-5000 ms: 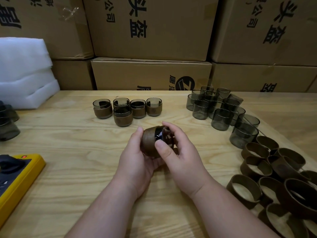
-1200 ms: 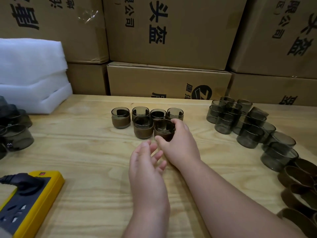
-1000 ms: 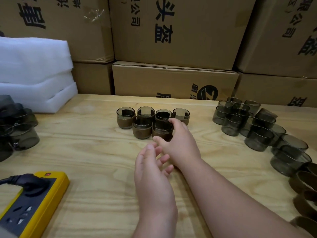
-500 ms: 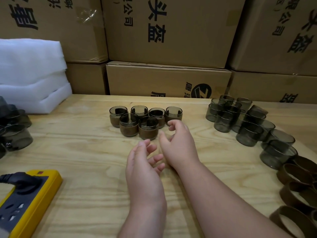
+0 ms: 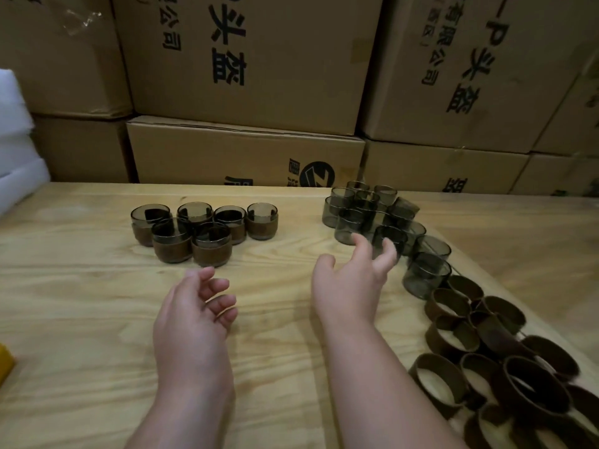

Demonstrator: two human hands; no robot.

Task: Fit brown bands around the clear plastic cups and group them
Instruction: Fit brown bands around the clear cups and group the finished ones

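Head view, single frame. Wooden tabletop (image 5: 81, 303) with stacked cardboard boxes (image 5: 246, 59) behind its far edge.

Banded cups (image 5: 201, 231): six, grouped upright near the middle of the far edge. Four stand in a back row and two in front of them, sides touching or nearly so. Each has a brown band round its lower half and clear smoky plastic above.

Bare cups (image 5: 372, 215): a cluster of unbanded clear cups toward the far right, trailing in a line along the right edge toward the near side. Most are upright; one at the back of the cluster looks tipped.

Loose bands (image 5: 486, 351): a pile of brown rings at the near right edge, overlapping, beginning just beside the last bare cup.

Left hand (image 5: 191, 315): empty, fingers loosely curled, just near of the banded group, not touching it.

Right hand (image 5: 353, 283): empty, fingers spread and slightly blurred, fingertips just at the nearest bare cups; contact cannot be told.

White foam (image 5: 16, 150) sits at the far left corner. A yellow object (image 5: 5, 367) is cut off by the left edge.
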